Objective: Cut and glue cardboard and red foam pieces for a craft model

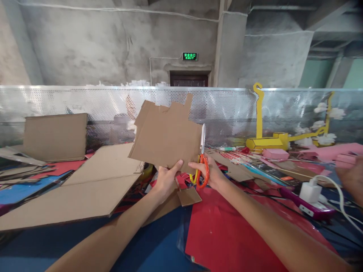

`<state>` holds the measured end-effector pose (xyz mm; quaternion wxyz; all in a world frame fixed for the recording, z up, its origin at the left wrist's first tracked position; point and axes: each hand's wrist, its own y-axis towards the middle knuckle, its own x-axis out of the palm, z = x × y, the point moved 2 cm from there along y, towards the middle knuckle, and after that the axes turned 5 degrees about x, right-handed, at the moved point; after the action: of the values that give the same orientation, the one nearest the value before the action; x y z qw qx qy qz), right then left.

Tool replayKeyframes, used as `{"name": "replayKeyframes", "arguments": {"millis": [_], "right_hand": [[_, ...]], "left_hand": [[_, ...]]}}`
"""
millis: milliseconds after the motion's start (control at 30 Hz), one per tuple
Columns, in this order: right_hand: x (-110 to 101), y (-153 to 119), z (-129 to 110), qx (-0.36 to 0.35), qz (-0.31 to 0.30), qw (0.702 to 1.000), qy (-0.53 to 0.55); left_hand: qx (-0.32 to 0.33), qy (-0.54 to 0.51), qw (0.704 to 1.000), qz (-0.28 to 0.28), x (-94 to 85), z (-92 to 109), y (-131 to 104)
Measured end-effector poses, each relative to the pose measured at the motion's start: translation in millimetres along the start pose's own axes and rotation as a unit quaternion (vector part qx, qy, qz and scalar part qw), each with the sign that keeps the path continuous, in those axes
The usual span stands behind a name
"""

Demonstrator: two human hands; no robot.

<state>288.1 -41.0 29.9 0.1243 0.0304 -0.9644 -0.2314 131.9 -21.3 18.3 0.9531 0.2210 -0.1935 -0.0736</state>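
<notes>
A brown piece of cardboard [167, 136] with a jagged top edge is held upright in front of me. My left hand [166, 176] grips its lower edge, thumb pressed on the near face. In my right hand [211, 173] is a pair of scissors [202, 172] with orange and yellow handles, fingers wrapped round them. The blades point up along the cardboard's right edge, a white blade showing on the near side. Below the hands, a small cardboard square [189, 197] lies by a red sheet [221, 230].
A large cardboard sheet [85, 181] spreads to the left, another panel [56, 136] standing behind it. A perforated metal barrier [107, 98] crosses the back. Yellow cardboard shapes [266, 142], a power strip [309, 206] with a charger [310, 192], and another person's hand [350, 177] are at right.
</notes>
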Motion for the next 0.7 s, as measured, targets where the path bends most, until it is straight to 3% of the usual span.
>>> {"name": "replayKeyframes", "arguments": {"millis": [200, 367, 700], "right_hand": [[-2.3, 0.9, 1.2, 0.028, 0.012, 0.999, 0.018], [-4.1, -0.2, 5.4, 0.043, -0.015, 0.998, 0.037], [-2.4, -1.0, 4.9, 0.021, -0.030, 0.999, 0.007]], "left_hand": [[0.006, -0.023, 0.999, -0.022, 2.9, 1.7, -0.6], [0.006, -0.005, 1.000, -0.019, -2.1, -3.3, 2.7], [0.002, -0.014, 1.000, -0.002, -0.7, -2.4, 1.2]]}}
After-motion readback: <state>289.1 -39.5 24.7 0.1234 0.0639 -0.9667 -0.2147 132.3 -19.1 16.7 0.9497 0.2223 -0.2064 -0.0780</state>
